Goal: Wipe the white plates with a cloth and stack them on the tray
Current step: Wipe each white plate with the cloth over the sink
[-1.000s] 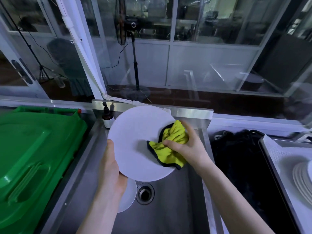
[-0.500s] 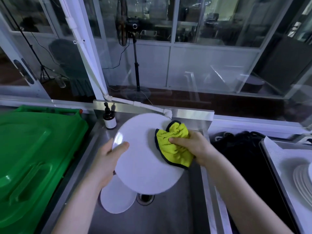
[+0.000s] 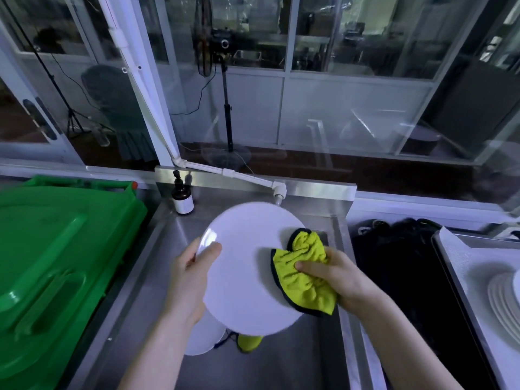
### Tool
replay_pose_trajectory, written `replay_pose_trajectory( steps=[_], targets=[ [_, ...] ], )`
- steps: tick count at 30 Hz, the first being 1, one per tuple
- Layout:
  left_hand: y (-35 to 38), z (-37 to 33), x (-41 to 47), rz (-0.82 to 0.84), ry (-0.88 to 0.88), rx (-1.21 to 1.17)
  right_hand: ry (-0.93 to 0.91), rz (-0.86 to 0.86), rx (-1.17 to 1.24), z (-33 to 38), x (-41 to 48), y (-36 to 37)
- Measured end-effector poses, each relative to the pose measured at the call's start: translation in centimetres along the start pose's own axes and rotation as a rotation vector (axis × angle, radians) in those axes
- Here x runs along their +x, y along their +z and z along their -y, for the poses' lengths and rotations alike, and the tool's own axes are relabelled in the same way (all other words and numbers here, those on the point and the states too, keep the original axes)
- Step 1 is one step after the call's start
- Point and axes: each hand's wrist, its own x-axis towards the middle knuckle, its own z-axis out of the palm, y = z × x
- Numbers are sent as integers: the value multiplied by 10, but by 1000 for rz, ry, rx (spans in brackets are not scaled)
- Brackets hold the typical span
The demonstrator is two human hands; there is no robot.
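Head view: one plate point(image 3: 244, 266) held tilted over the sink point(image 3: 281, 367), a second plate point(image 3: 202, 339) lying in it, and a stack of plates point(image 3: 503, 299) on the tray point(image 3: 461, 266) at right, count unreadable. One yellow cloth point(image 3: 304, 277). The left hand point(image 3: 191, 277) grips the held plate's left rim, thumb on its face. The right hand point(image 3: 334, 277) is bunched round the cloth, pressing it on the plate's right side.
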Motion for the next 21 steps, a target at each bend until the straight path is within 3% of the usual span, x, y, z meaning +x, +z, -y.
replay_pose_trajectory(
  steps=[2,4,7,10,12,14,16,21],
  targets=[
    [2,-2,5,-84,-30,-53,28,-50,114,-17,-5,6],
    [2,-6,10,-44,-23,-12,35,-88,144,-20,-5,11],
    [-7,-19,19,152,26,135,-12,-53,19,2,2,6],
    [-7,-41,28,457,86,419,-69,107,-287,33,8,5],
    [0,-50,33,545,148,584,-85,173,-447,43,12,11],
    [6,-55,37,483,233,626,-111,155,-429,44,15,13],
    [5,-56,41,319,304,582,-145,104,-312,41,15,13],
    [13,-22,6,-193,242,97,-112,-278,264,10,10,24]
  ],
)
